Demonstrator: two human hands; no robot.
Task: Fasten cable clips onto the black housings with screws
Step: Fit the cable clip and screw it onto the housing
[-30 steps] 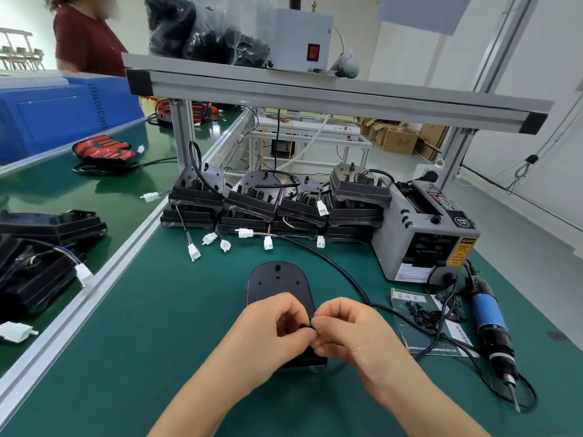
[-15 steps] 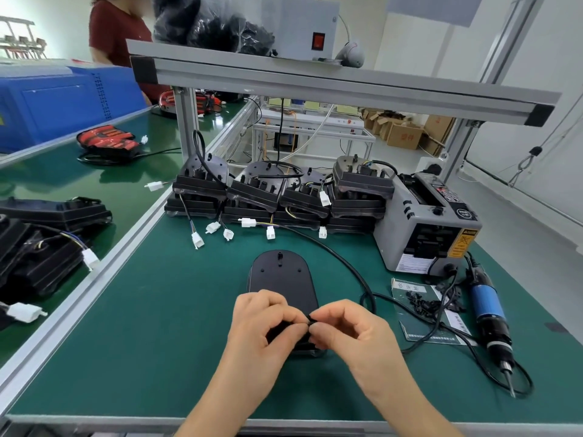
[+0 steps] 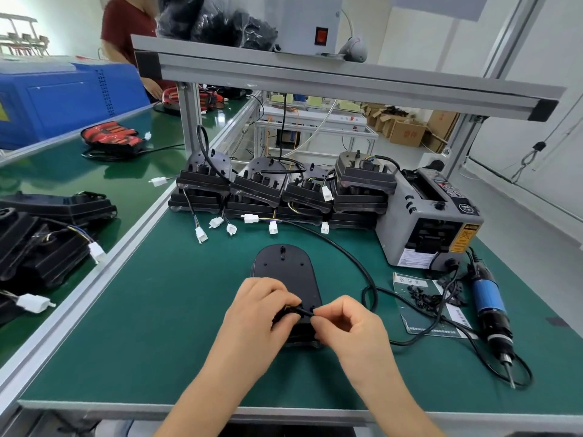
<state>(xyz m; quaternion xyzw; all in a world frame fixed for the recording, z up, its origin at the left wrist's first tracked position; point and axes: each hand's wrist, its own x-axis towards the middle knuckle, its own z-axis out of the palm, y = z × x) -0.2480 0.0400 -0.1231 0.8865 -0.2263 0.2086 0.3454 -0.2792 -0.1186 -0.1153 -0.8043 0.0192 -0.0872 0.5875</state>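
Clip going onto the housing cable, screw not yet in

Head view: both hands meet over the near end of the black housing (image 3: 285, 279), which lies flat on the table's middle, toward the near edge. The left hand (image 3: 258, 313) is curled, fingertips pressed on a small dark piece; the right hand (image 3: 347, 323) pinches a thin black cable (image 3: 356, 263) there (I judge it's the clip being seated, though the clip itself is too small to tell). Next move, by my reckoning: hold the clip over its hole, fetch a screw, then reach for the electric screwdriver (image 3: 489, 310) lying toward the right edge. Containers: a flat bag (image 3: 410, 307) beside the driver carries a loose scatter of small black parts (image 3: 421, 294), likely clips or screws. Finished housings (image 3: 284, 190) stack along the far edge.
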